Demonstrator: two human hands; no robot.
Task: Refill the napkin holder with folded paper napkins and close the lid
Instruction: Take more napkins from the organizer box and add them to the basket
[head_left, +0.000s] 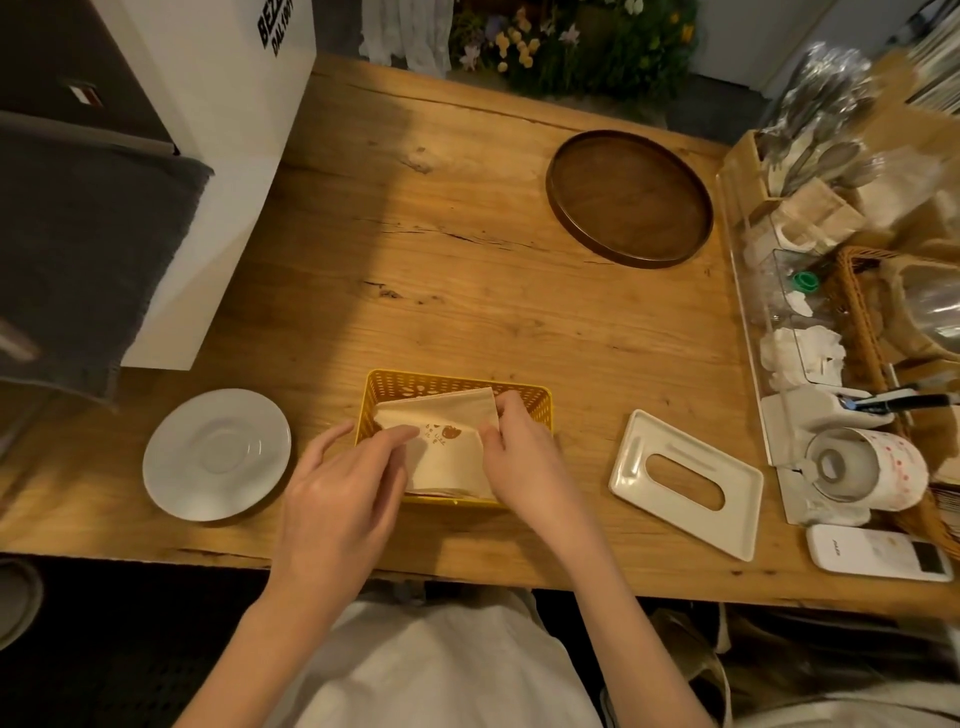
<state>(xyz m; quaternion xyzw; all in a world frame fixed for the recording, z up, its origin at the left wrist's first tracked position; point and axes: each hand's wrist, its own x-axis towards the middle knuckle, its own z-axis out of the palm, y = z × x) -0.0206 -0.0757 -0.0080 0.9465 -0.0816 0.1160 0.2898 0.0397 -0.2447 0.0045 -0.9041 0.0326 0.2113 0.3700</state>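
Observation:
A yellow perforated napkin holder (447, 387) stands near the table's front edge. Inside it lies a stack of beige printed paper napkins (441, 457). Both hands are on the top napkin. My left hand (340, 488) presses its left part with the fingertips. My right hand (519, 449) pinches its right edge and lifts the far corner, so the sheet tilts up above the holder. The white lid (685, 480), with an oval slot, lies flat on the table to the right of the holder, apart from it.
A white saucer (217, 454) sits left of the holder. A dark round wooden tray (631, 200) is at the back. A clear organiser (779, 322), a tape roll (867, 465) and a white remote (878, 553) crowd the right side. A white box (208, 130) stands at the left.

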